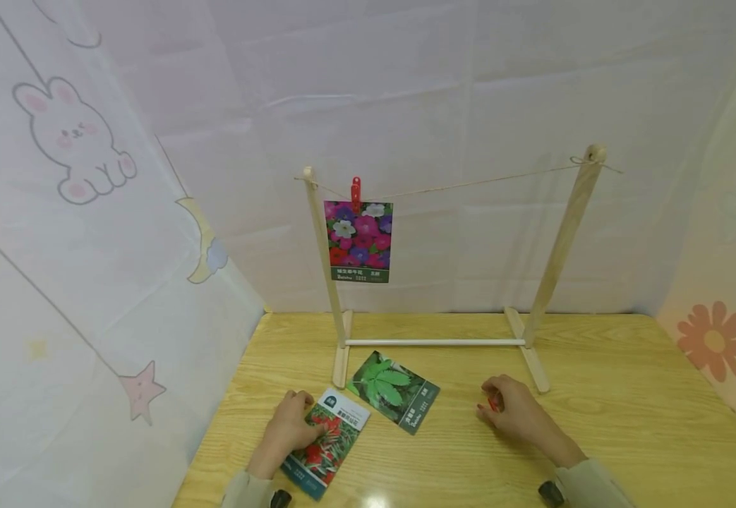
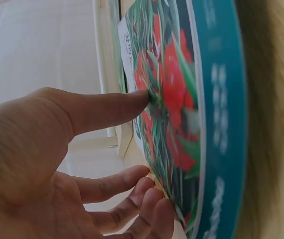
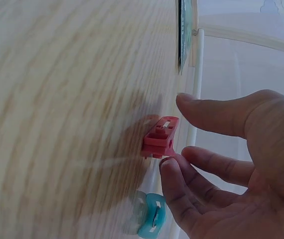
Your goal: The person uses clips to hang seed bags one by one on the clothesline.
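My left hand (image 1: 290,427) holds a seed packet (image 2: 174,99) with red flowers and a teal end band, its thumb on the printed face and its fingers at the edge. Just beyond lies a green-leaf seed packet (image 1: 394,391), flat on the table. My right hand (image 1: 515,411) is low over the table at a red clip (image 3: 161,137). In the right wrist view a fingertip meets the clip's lower end, while the thumb stands apart from it. A teal clip (image 3: 153,216) lies close to the same fingers; the hand hides it in the head view.
A wooden stand with two posts (image 1: 561,247) and a white crossbar (image 1: 434,342) rises at the back of the table (image 1: 628,402). Its string (image 1: 469,183) carries a petunia seed packet (image 1: 360,243) hung by another red clip (image 1: 356,190). Printed cloth walls (image 1: 406,85) surround the table.
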Tool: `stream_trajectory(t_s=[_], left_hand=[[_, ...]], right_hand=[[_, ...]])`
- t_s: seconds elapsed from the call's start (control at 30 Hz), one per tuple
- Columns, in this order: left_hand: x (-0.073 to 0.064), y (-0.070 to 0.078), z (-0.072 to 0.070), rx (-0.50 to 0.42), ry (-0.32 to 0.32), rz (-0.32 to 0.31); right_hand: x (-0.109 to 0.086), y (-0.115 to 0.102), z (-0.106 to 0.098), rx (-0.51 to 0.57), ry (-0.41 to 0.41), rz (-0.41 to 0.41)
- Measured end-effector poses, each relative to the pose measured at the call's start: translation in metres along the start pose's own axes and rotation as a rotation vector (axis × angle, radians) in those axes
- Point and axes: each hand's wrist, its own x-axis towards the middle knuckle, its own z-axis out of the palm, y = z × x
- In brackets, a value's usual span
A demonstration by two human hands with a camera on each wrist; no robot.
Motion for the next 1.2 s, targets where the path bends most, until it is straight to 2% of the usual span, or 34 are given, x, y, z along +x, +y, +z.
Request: stream_trajectory(t_s=[0.2, 0.6, 0.9, 1.2], left_hand=[[0.004, -0.004, 0.001, -0.041, -0.015, 0.006], [0.005, -0.001, -0.002, -0.061, -0.021, 0.0], [0.007, -0.008, -0.001, -0.11, -0.046, 0.01], [0.007, -0.012, -0.006, -0.218, -0.098, -0.005]], right_hand=[[-0.002, -0.003, 0.002, -0.022, 0.017, -0.032], [-0.003, -0.006, 0.004, -0.012, -0.05, 0.043], [-0.004, -0.008, 0.006, -0.043, -0.063, 0.049], [-0.002, -0.012, 0.002, -0.019, -0.062, 0.104]])
